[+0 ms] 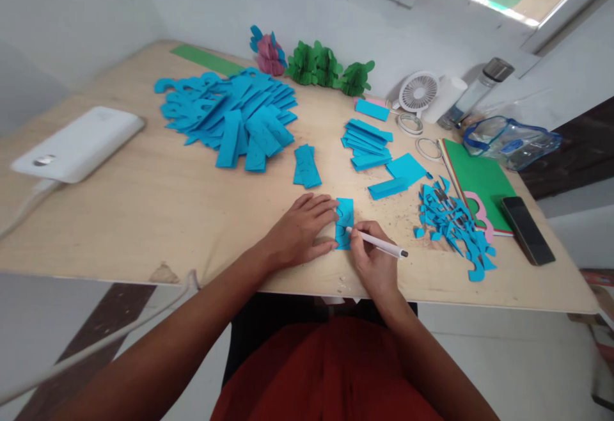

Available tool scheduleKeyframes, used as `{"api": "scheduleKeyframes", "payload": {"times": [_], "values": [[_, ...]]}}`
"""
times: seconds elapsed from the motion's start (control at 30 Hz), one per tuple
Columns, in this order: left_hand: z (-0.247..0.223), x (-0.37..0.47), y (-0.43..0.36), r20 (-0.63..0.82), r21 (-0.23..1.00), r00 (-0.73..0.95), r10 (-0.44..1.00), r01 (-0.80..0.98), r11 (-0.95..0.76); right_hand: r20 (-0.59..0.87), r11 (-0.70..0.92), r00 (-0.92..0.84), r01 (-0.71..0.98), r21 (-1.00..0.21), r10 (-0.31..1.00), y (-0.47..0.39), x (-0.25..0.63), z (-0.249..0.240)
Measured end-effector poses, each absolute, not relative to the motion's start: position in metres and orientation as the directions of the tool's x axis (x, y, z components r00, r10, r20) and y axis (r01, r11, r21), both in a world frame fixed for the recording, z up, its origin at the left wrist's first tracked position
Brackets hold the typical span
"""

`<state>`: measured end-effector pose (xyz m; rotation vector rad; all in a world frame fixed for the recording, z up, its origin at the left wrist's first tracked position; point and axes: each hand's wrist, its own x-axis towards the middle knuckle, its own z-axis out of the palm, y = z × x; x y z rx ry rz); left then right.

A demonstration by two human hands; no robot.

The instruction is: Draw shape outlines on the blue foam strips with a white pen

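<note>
A narrow strip of blue paper [344, 216] lies upright before me near the table's front edge, with dark curved lines drawn on it. The fingertips of my left hand [307, 229] rest on its left edge, fingers stretched out and thumb apart. In my right hand [374, 258] is a white pen [381, 242], pinched between thumb and fingers, its tip at the right side of the strip. Just beyond lie two crossed blue strips [307, 166], also marked. Farther left spreads a large heap of blue paper pieces [230, 111], some cut into curved shapes.
Right of my hands are folded blue strips [367, 142], blue scraps [448, 213], a green pad [484, 181] and a phone [527, 229]. Along the wall stand green paper shapes [314, 64], a small fan [419, 91] and a bottle [477, 91]. A white power bank [79, 142] lies left.
</note>
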<state>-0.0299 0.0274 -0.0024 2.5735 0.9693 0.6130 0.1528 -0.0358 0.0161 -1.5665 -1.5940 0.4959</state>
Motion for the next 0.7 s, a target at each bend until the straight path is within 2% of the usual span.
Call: {"api": "scheduleKeyframes", "payload": {"times": [0.3,0.4,0.53,0.7], "values": [[-0.002,-0.030,0.028,0.281,0.438,0.677,0.681,0.541,-0.718,0.214,0.114,0.102,0.589,-0.800,0.972,-0.034,0.151,0.018],[0.000,-0.030,0.027,0.274,0.435,0.678,0.682,0.545,-0.717,0.194,0.114,0.115,0.491,-0.864,0.974,-0.034,0.151,0.018],[0.002,-0.030,0.026,0.261,0.431,0.682,0.684,0.551,-0.714,0.177,0.106,0.237,0.283,-0.953,0.955,-0.033,0.160,0.016],[0.003,-0.031,0.025,0.254,0.431,0.677,0.691,0.560,-0.708,0.174,0.102,0.271,0.261,-0.960,0.947,-0.034,0.175,0.013]]}}
